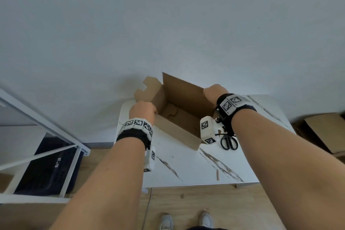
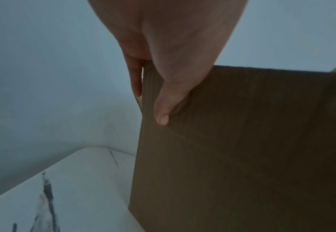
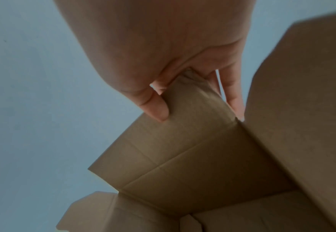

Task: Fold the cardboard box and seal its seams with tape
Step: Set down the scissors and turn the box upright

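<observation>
Two hands pinch the cardboard box (image 1: 179, 115) top flaps | left hand (image 1: 142, 111), right hand (image 1: 214, 92) | light, bends easily; I hold near creases.

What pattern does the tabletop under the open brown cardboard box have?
The white tabletop has dark, marble-like streaks, clearest in the head view.

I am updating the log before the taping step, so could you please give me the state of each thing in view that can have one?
cardboard box: upright on the table, top open, flaps up, no tape visible.
left hand: pinches the box's left wall at its near corner.
right hand: grips the box's far right corner.
scissors: lying on the table, right of the box; blades hidden.
</observation>
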`<state>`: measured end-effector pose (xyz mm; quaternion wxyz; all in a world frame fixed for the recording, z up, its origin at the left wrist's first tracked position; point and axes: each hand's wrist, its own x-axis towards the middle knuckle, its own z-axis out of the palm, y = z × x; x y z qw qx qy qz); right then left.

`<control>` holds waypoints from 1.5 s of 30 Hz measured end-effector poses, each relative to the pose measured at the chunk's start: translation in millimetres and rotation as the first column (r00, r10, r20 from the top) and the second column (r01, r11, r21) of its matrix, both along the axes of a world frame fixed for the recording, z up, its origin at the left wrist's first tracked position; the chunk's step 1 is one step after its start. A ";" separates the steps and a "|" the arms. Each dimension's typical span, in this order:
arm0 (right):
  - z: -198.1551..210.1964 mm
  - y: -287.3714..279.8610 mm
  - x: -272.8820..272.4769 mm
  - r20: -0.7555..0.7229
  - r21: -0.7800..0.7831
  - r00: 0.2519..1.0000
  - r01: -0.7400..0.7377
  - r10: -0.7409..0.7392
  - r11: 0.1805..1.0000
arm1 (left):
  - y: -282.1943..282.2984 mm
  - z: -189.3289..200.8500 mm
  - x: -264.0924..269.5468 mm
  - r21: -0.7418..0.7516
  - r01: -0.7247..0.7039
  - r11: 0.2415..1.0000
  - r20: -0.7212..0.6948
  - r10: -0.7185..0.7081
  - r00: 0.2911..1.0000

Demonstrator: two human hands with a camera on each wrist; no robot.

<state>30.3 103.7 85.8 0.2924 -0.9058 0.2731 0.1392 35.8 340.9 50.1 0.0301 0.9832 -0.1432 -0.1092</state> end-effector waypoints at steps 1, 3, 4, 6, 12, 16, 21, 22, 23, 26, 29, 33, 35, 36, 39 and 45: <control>-2.3 -0.3 -2.3 0.001 -0.004 1.000 0.023 -0.023 1.000 | -0.4 0.4 0.9 -0.008 -0.004 1.000 -0.007 0.004 1.000; -7.1 -0.5 -5.7 -0.012 -0.015 1.000 0.026 -0.026 1.000 | -1.6 2.4 1.9 -0.006 -0.016 1.000 0.003 0.016 1.000; -9.5 -0.2 -6.3 -0.018 -0.021 1.000 0.014 -0.014 1.000 | -2.4 4.0 1.5 0.002 -0.021 1.000 0.016 0.021 1.000; -8.6 4.0 -7.9 0.003 -0.021 1.000 -0.011 0.011 1.000 | -5.0 7.4 -0.3 0.026 -0.036 0.999 0.033 0.036 0.999; 0.3 8.7 -8.7 0.323 -0.148 0.947 0.045 0.005 0.988 | -6.0 14.2 3.7 0.054 -0.151 0.987 0.018 0.150 0.989; 1.7 13.1 -10.0 0.426 -0.160 0.904 0.124 -0.045 0.979 | -5.2 16.3 5.4 0.030 -0.197 0.980 0.060 0.195 0.979; -14.7 18.8 -18.4 0.316 -0.032 0.949 0.000 0.010 0.999 | -5.6 18.3 11.9 0.017 -0.196 0.980 0.083 0.194 0.977; -18.7 20.4 -20.1 0.297 0.034 0.955 -0.035 0.024 0.999 | -4.8 17.5 13.7 0.009 -0.197 0.980 0.086 0.195 0.977; -21.4 22.1 -20.9 0.288 0.073 0.957 -0.057 0.034 0.996 | -3.8 16.4 16.0 -0.001 -0.197 0.980 0.091 0.197 0.976; -24.9 27.2 -20.8 0.295 0.112 0.955 -0.050 0.015 0.992 | 0.5 10.6 24.4 -0.059 -0.182 0.982 0.139 0.189 0.972; -26.3 30.5 -20.2 0.324 0.131 0.945 -0.009 -0.034 0.991 | 4.8 5.6 32.8 -0.122 -0.166 0.979 0.173 0.186 0.967; -29.3 34.7 -21.0 0.332 0.133 0.942 -0.002 -0.043 0.991 | 13.2 1.5 37.7 -0.124 -0.169 0.978 0.161 0.188 0.969; -30.8 36.0 -22.8 0.336 0.134 0.941 -0.008 -0.038 0.991 | 15.7 0.7 36.1 -0.084 -0.175 0.981 0.187 0.188 0.964; -31.5 36.0 -23.8 0.338 0.135 0.940 -0.004 -0.042 0.991 | 15.9 1.0 35.1 -0.073 -0.168 0.983 0.214 0.180 0.960; -31.6 33.1 -29.1 0.341 0.126 0.935 0.055 -0.095 0.991 | 10.1 5.0 32.1 -0.096 -0.081 0.992 0.294 0.106 0.950; -36.8 3.3 -54.5 0.324 0.106 0.921 0.193 -0.217 0.976 | -28.7 18.0 13.8 -0.164 0.174 0.971 0.433 -0.088 0.897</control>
